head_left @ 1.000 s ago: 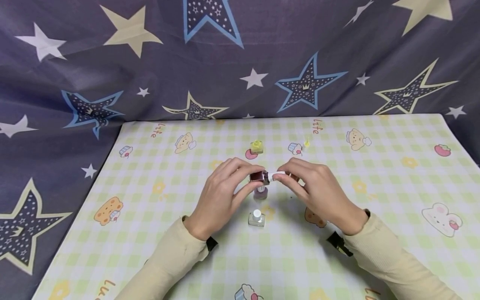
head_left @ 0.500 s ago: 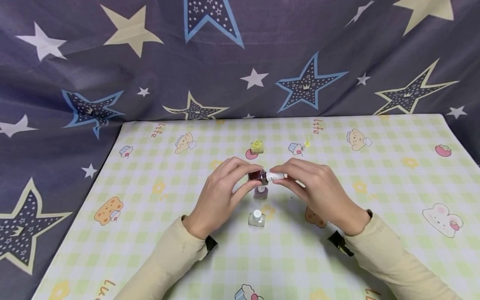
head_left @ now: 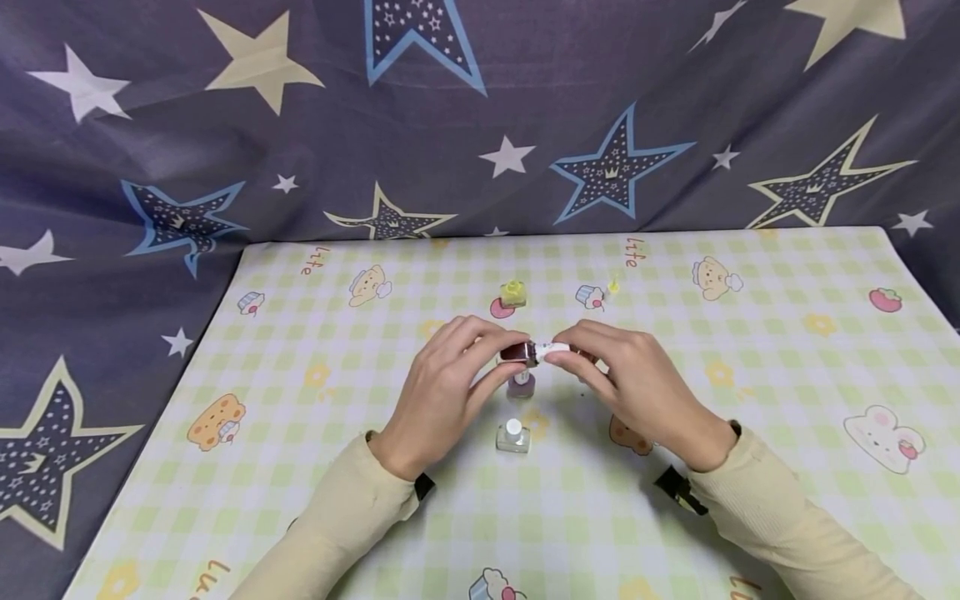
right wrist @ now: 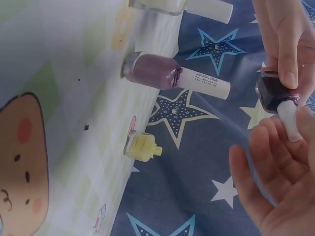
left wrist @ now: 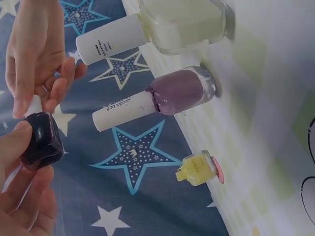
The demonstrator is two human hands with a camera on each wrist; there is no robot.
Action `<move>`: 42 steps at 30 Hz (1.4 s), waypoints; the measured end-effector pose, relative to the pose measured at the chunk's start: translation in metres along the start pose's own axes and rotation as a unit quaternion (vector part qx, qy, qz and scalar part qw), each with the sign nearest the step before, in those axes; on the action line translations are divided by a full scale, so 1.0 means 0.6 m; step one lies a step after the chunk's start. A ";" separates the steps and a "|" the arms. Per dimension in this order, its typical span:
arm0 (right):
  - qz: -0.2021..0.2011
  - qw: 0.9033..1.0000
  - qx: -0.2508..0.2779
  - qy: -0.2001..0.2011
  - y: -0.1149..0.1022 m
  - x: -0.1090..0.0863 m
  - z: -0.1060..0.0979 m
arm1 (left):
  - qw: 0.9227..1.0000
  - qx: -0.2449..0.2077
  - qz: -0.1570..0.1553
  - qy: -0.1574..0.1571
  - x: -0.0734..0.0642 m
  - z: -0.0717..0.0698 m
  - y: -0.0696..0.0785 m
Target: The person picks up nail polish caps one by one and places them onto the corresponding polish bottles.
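Note:
A dark red nail polish bottle (head_left: 515,353) lies sideways in the air between both hands. The left hand (head_left: 450,383) pinches its glass body between thumb and fingers. From the other side, the right hand (head_left: 630,383) grips the white cap (head_left: 551,351) with thumb and fingertips. In the left wrist view the dark bottle (left wrist: 43,140) shows its glass side, the cap mostly covered by fingers. Just below the hands a purple nail polish bottle (head_left: 522,385) stands upright with a white cap. Nearer the person is a clear bottle (head_left: 513,437), also white-capped.
Farther back stands an uncapped yellow nail polish bottle (head_left: 513,293). Its yellow brush cap (head_left: 614,286) appears to rest to the right, near a printed cupcake. The checked tablecloth (head_left: 787,400) covers the table, and a starry dark curtain (head_left: 450,150) hangs behind it.
The right fingers open wider on the white cap half a second ago, then close round it again. The dark bottle stays in nearly the same place, and the standing bottles have not moved.

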State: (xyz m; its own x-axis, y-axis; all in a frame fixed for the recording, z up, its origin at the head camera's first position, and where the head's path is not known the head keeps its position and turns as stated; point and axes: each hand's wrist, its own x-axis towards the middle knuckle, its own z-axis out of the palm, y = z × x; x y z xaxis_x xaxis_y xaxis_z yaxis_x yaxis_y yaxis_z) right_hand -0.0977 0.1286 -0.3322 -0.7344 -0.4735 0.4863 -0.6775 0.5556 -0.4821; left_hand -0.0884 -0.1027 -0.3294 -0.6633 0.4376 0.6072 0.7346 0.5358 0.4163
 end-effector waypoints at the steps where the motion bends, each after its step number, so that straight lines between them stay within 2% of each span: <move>1: 0.006 1.000 0.001 -0.003 -0.001 0.000 0.000 | 1.000 0.002 0.002 0.000 0.000 0.000 0.000; 6: 0.008 1.000 0.015 -0.001 -0.001 0.001 -0.001 | 1.000 0.002 -0.001 -0.004 0.000 -0.001 -0.003; 12: -0.047 0.999 0.024 0.014 0.000 0.004 -0.005 | 1.000 -0.008 -0.011 -0.004 0.001 -0.003 -0.006; 15: -0.063 0.998 0.016 0.021 0.000 0.005 -0.006 | 1.000 -0.011 -0.015 -0.007 0.002 -0.004 -0.005; 26: -0.045 0.998 0.008 0.033 -0.001 0.004 -0.002 | 1.000 0.013 -0.008 -0.012 0.003 -0.002 -0.003; 32: -0.040 0.999 0.009 0.032 -0.001 0.005 -0.001 | 1.000 0.015 -0.017 -0.013 0.007 -0.003 -0.003; 42: -0.049 0.998 -0.002 0.034 -0.001 0.009 -0.002 | 0.999 0.037 -0.020 -0.025 0.016 -0.004 -0.001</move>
State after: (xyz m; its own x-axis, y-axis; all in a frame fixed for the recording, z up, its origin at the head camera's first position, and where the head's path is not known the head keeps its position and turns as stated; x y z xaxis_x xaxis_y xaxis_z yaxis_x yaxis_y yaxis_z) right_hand -0.1015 0.1264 -0.3283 -0.6600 -0.4790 0.5788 -0.7457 0.5119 -0.4266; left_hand -0.0949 -0.1007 -0.3221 -0.6996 0.4490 0.5558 0.6960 0.6041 0.3881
